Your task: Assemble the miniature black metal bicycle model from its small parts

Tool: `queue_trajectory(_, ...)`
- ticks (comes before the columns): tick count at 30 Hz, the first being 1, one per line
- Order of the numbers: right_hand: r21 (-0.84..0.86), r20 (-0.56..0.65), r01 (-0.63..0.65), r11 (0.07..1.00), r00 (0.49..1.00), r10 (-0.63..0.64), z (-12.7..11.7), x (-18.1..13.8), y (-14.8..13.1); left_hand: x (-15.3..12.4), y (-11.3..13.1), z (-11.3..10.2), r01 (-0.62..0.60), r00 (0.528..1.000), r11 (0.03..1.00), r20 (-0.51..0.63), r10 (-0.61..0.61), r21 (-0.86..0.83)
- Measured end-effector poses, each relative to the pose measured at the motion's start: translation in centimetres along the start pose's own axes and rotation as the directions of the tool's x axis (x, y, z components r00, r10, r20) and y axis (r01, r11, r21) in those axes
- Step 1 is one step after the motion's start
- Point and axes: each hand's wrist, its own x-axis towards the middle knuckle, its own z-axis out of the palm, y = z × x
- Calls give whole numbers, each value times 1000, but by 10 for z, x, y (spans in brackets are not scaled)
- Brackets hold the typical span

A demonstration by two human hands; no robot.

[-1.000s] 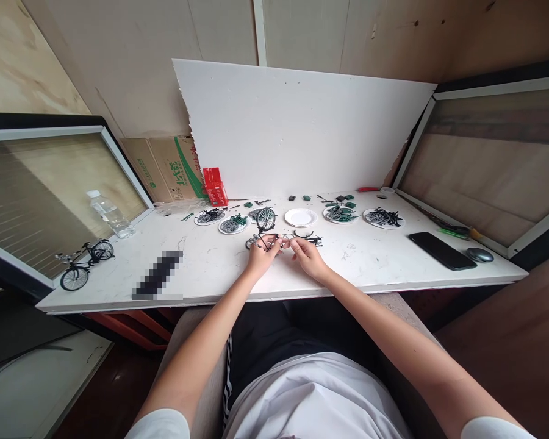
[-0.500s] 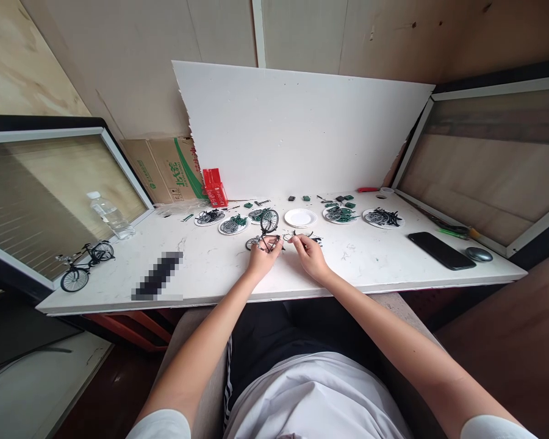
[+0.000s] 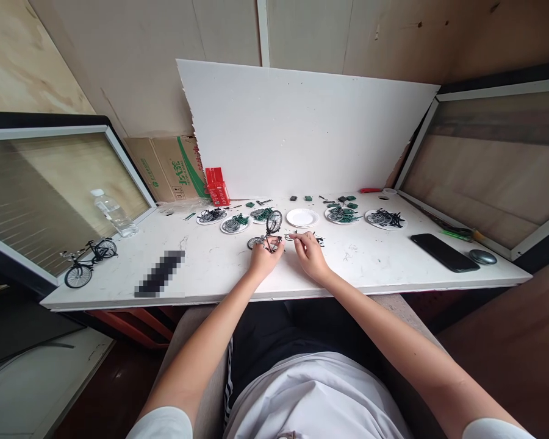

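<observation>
My left hand [image 3: 262,261] grips a small black model bicycle frame [image 3: 271,235] that stands on the white table [image 3: 219,271], one wheel raised. My right hand [image 3: 310,256] is beside it, fingers pinched on a tiny part I cannot make out, close to the frame. Just beyond my hands lies an empty white paper plate [image 3: 302,217], and loose black parts [image 3: 318,240] rest to the right of the fingers.
Several small plates with green and black parts [image 3: 235,224] [image 3: 384,218] line the back of the table. A finished model bicycle [image 3: 88,261] and a water bottle [image 3: 112,213] sit at the left, a red box [image 3: 217,186] behind. A black phone [image 3: 443,252] and a mouse [image 3: 483,256] lie right.
My left hand has tilted the bicycle frame, so its wheel stands higher. My right hand has lifted slightly and pinched closer to the frame.
</observation>
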Motion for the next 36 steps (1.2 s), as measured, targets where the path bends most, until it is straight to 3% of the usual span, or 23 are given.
queue_trajectory(6,25,41,31,999,999,-32,0,0,-1,0,-1,-1,-27,1000,999,1,27,38)
queue_trajectory(36,-44,7,83,996,997,-83,2,-3,-1,-1,-3,1,-41,999,991,19,39,129)
